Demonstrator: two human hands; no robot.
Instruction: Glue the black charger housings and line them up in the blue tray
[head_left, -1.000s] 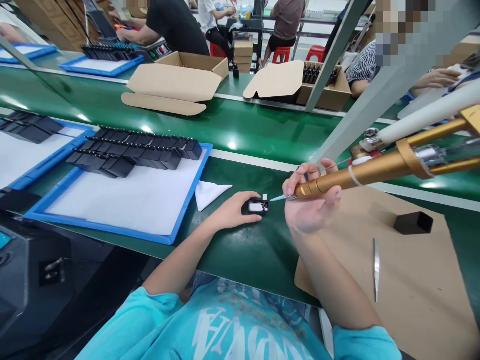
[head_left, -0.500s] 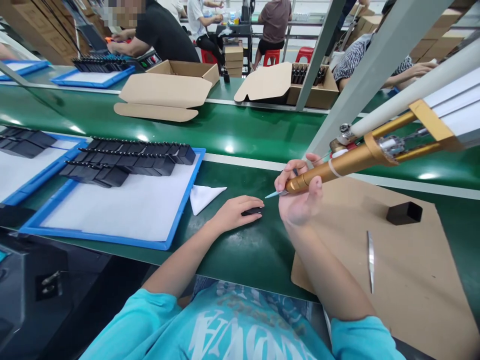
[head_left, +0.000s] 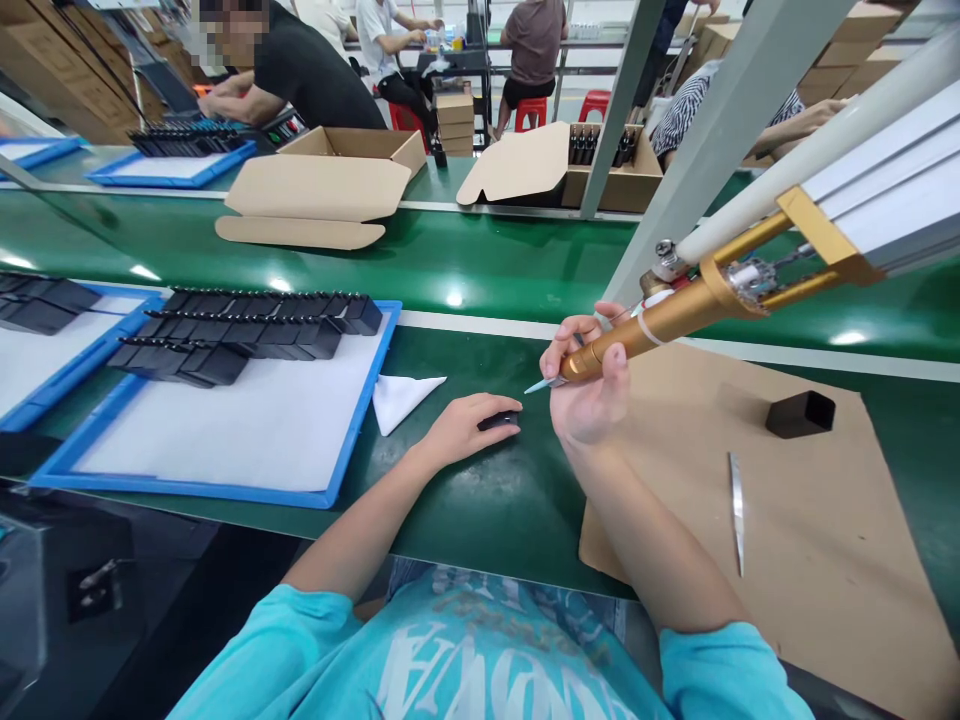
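Note:
On the green bench, my left hand (head_left: pixel 466 425) is closed around a small black part (head_left: pixel 498 420), its fingers and thumb pinching the sides; most of the part is hidden. My right hand (head_left: pixel 589 385) grips the front end of a gold cylindrical dispensing tool (head_left: pixel 645 328) from below. A pale blue tapered nozzle (head_left: pixel 540 385) sticks out of the tool towards my left hand, with a small gap between its tip and the black part. The tool hangs from a white-and-gold arm coming in from the upper right.
Left of my hand, a blue tray (head_left: pixel 330 490) bears rows of black box-shaped parts (head_left: pixel 292 335). A folded white cloth (head_left: pixel 401 400) lies beside it. Tweezers (head_left: pixel 736 515) and a black square tube (head_left: pixel 801 414) rest on a cardboard sheet (head_left: pixel 825 600). A grey post (head_left: pixel 697 170) stands ahead; co-workers sit beyond.
The whole view has shifted slightly, so most things appear a little further left. Both hands keep their holds, and the nozzle stays close to the black part.

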